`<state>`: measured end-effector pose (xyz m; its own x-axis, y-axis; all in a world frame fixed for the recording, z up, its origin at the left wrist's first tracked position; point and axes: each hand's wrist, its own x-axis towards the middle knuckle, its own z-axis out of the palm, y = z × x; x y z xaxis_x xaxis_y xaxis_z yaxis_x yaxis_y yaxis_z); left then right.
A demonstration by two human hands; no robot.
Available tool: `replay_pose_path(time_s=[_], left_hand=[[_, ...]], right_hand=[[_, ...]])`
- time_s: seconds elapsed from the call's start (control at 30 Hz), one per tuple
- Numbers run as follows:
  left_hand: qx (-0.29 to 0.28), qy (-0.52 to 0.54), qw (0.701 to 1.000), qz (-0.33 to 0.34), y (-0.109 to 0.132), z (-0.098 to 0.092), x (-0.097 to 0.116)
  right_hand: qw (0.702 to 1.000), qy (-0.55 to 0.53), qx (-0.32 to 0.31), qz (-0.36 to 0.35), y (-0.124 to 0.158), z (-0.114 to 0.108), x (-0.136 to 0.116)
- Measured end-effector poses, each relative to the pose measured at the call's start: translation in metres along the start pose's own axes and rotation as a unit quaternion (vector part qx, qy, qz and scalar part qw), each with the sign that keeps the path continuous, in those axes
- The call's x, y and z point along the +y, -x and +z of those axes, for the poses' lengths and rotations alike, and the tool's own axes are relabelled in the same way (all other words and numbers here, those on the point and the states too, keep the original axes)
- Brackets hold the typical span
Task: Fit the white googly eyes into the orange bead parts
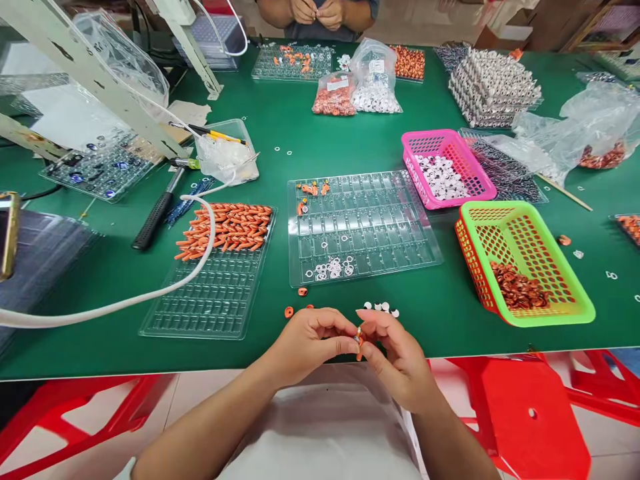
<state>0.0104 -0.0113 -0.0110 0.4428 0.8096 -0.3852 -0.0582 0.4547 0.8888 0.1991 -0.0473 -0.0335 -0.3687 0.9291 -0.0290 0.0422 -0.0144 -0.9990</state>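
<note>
At the table's front edge, my left hand (313, 343) and my right hand (395, 353) meet fingertip to fingertip. Between them they pinch a small orange part (359, 339) with a whitish, shiny bit on top; fingers cover much of it. Just beyond the right fingers lie several white round caps (383, 307). Near the left hand are small orange round pieces (289, 312). Farther out, a clear compartment tray (370, 227) carries a few orange assembled parts (313, 189) at its upper left and a heap of white rings (335, 268).
Left, another clear tray (200, 300) bears rows of orange pieces (225, 230), crossed by a white cable (150, 297). A hammer (155, 213) lies beyond. On the right stand a pink basket (417, 175) and a green basket (565, 315). A co-worker's hands (317, 12) work opposite.
</note>
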Motion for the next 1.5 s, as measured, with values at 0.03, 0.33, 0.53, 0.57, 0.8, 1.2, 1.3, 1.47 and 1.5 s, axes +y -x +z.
replay_pose_path(time_s=[0.03, 0.33, 0.53, 0.57, 0.8, 1.2, 1.3, 1.47, 1.5], left_hand=[[0.016, -0.04, 0.999, 0.012, 0.001, 0.0, 0.0], [0.062, -0.187, 0.971, 0.133, 0.002, 0.0, -0.001], [0.058, -0.247, 0.964, 0.074, 0.006, -0.002, 0.001], [0.058, -0.251, 0.964, 0.062, 0.006, -0.002, 0.003], [0.029, -0.096, 0.995, -0.022, -0.001, 0.0, 0.006], [-0.022, -0.118, 0.992, -0.03, -0.001, -0.005, 0.007], [-0.046, -0.195, 0.98, -0.003, 0.001, -0.002, 0.016], [-0.03, -0.317, 0.947, 0.042, 0.007, 0.0, 0.025], [-0.028, -0.338, 0.939, 0.051, 0.008, -0.001, 0.024]], right_hand=[[1.0, 0.026, 0.002, -0.002, 0.0, 0.0, -0.001], [0.981, 0.185, 0.035, -0.039, -0.002, 0.001, -0.001], [0.957, 0.271, 0.025, -0.1, -0.004, -0.002, -0.001], [0.957, 0.273, 0.024, -0.1, -0.005, -0.002, -0.002], [0.98, 0.19, 0.011, -0.048, -0.007, -0.002, -0.005], [0.995, 0.093, -0.025, -0.03, -0.008, -0.005, -0.006], [0.995, 0.063, -0.068, -0.034, -0.014, -0.005, -0.01], [0.994, 0.078, -0.076, 0.003, -0.019, -0.005, -0.014], [0.993, 0.09, -0.074, 0.008, -0.018, -0.005, -0.014]])
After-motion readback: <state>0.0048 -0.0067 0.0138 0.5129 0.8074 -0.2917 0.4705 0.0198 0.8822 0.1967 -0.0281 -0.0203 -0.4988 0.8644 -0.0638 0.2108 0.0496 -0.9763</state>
